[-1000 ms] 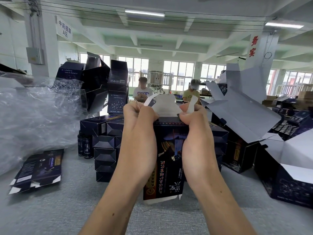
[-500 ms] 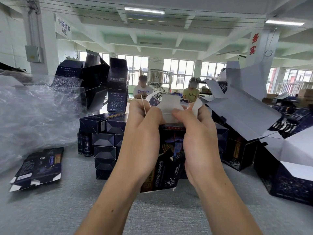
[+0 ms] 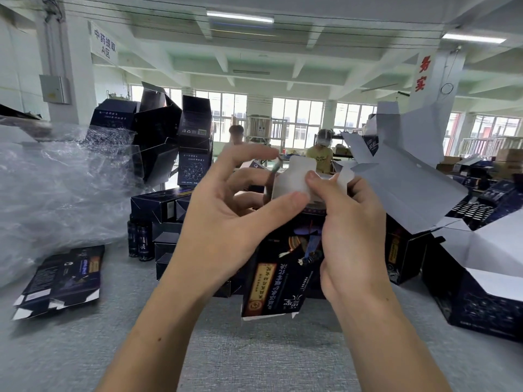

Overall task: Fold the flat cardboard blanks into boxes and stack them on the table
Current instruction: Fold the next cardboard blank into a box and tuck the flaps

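Glossy cardboard box [image 3: 285, 267] (matt white inside) over rough cloth-covered table [image 3: 254, 357].

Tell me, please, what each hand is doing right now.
Left hand: open, fingers spread, thumb pressing the white flap.
Right hand: closed, gripping the box near its top.

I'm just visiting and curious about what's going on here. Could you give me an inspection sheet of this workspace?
Surface: grey table.
Job's things: box held over the table, white flap up; flat blank at left; stack of folded boxes behind.
Clutter: plastic wrap at left; two dark bottles; open boxes at right.
Hands: left hand open, thumb on the flap; right hand grips the box top.
Cables: wires under the ceiling.
Surroundings: two people at a far bench; windows.
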